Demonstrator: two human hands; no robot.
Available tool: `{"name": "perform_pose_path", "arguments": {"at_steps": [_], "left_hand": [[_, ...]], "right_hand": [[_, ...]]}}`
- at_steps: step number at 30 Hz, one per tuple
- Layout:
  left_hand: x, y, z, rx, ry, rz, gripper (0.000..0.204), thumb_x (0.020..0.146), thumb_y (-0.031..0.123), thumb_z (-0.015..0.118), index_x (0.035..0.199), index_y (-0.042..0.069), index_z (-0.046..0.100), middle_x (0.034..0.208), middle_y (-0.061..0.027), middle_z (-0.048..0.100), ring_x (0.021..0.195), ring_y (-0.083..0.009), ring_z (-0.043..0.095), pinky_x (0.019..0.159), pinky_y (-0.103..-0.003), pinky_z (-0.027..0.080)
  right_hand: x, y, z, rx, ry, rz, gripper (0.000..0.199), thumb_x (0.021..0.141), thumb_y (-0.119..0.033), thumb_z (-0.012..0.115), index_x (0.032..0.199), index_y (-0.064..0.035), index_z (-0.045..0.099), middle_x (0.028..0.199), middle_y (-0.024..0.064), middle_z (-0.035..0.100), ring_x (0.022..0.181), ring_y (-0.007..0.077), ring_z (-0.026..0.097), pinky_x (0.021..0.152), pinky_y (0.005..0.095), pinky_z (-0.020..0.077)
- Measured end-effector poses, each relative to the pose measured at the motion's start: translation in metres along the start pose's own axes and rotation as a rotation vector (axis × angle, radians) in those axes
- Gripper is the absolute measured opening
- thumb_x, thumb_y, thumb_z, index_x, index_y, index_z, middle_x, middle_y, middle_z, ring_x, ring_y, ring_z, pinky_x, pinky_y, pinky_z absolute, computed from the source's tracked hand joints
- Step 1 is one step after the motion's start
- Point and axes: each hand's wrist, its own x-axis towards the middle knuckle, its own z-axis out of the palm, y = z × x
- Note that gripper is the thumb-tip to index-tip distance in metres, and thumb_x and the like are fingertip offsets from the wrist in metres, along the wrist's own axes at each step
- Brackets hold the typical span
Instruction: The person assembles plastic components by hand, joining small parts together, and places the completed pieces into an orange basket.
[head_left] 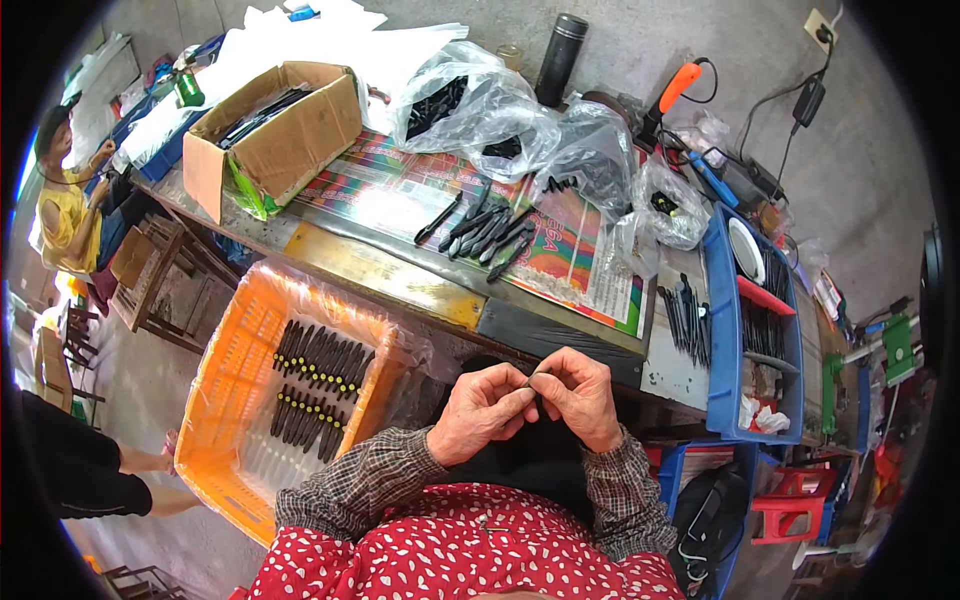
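In front of my chest, my left hand (484, 412) and my right hand (578, 396) meet with thumbs and forefingers pinched. Between their tips is a small dark piece, mostly covered by the fingers and too small to name. Beyond the hands, a loose pile of slim black handle-like pieces (487, 232) lies on the workbench. To the left stands an orange plastic crate (222, 400) lined with clear plastic. Inside it, black pieces with yellow dots (318, 365) lie in two neat rows.
On the bench stand a cardboard box (290, 150), clear plastic bags (530, 110) of black parts and a dark bottle (562, 60). A blue divided bin (722, 330) sits at the right, near thin black rods (686, 318). Another person in yellow (68, 220) sits far left.
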Motion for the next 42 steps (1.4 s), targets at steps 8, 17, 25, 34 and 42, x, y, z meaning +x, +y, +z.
{"name": "perform_pose_path", "arguments": {"at_steps": [8, 17, 25, 34, 42], "left_hand": [[-0.004, 0.014, -0.028, -0.001, 0.105, 0.086, 0.01, 0.094, 0.011, 0.058, 0.098, 0.002, 0.058, 0.077, -0.0052, 0.064, 0.054, -0.0049, 0.049, 0.045, -0.016, 0.034], [-0.009, 0.034, -0.067, -0.062, 0.227, 0.161, 0.006, 0.093, 0.007, 0.059, 0.095, 0.002, 0.057, 0.075, -0.0051, 0.064, 0.052, -0.0044, 0.048, 0.044, -0.017, 0.035], [-0.017, 0.047, -0.106, -0.013, 0.34, 0.182, 0.009, 0.092, 0.008, 0.06, 0.097, 0.002, 0.056, 0.076, -0.0087, 0.066, 0.054, -0.0072, 0.053, 0.045, -0.017, 0.037], [-0.02, 0.046, -0.134, -0.056, 0.379, 0.173, 0.009, 0.092, 0.009, 0.06, 0.097, 0.002, 0.056, 0.077, -0.008, 0.066, 0.054, -0.0068, 0.053, 0.045, -0.017, 0.039], [-0.02, 0.043, -0.138, -0.061, 0.38, 0.159, 0.009, 0.092, 0.01, 0.06, 0.096, 0.001, 0.058, 0.077, -0.008, 0.066, 0.053, -0.0072, 0.053, 0.045, -0.018, 0.037]], "right_hand": [[0.053, -0.035, -0.004, -0.193, -0.08, -0.004, 0.012, 0.09, -0.011, 0.064, 0.092, 0.001, 0.063, 0.066, -0.0023, 0.056, 0.052, 0.0027, 0.049, 0.046, 0.018, 0.0382], [0.228, -0.05, -0.003, -0.715, 0.141, -0.475, 0.018, 0.081, -0.017, 0.066, 0.088, -0.001, 0.07, 0.073, 0.0114, 0.065, 0.061, 0.0205, 0.063, 0.059, 0.0327, 0.049], [0.346, -0.046, 0.029, -1.134, 0.212, -0.736, 0.013, 0.08, -0.018, 0.067, 0.087, -0.0074, 0.07, 0.089, 0.0097, 0.062, 0.087, 0.0296, 0.06, 0.075, 0.0416, 0.0482], [0.418, -0.026, 0.061, -1.563, 0.228, -0.739, 0.012, 0.076, -0.015, 0.07, 0.087, -0.0131, 0.073, 0.091, 0.006, 0.061, 0.098, 0.0266, 0.055, 0.081, 0.0395, 0.0502], [0.434, -0.011, 0.069, -1.661, 0.222, -0.727, 0.011, 0.07, -0.011, 0.071, 0.079, -0.0054, 0.069, 0.093, 0.0109, 0.06, 0.098, 0.0298, 0.056, 0.079, 0.0403, 0.0517]]}}
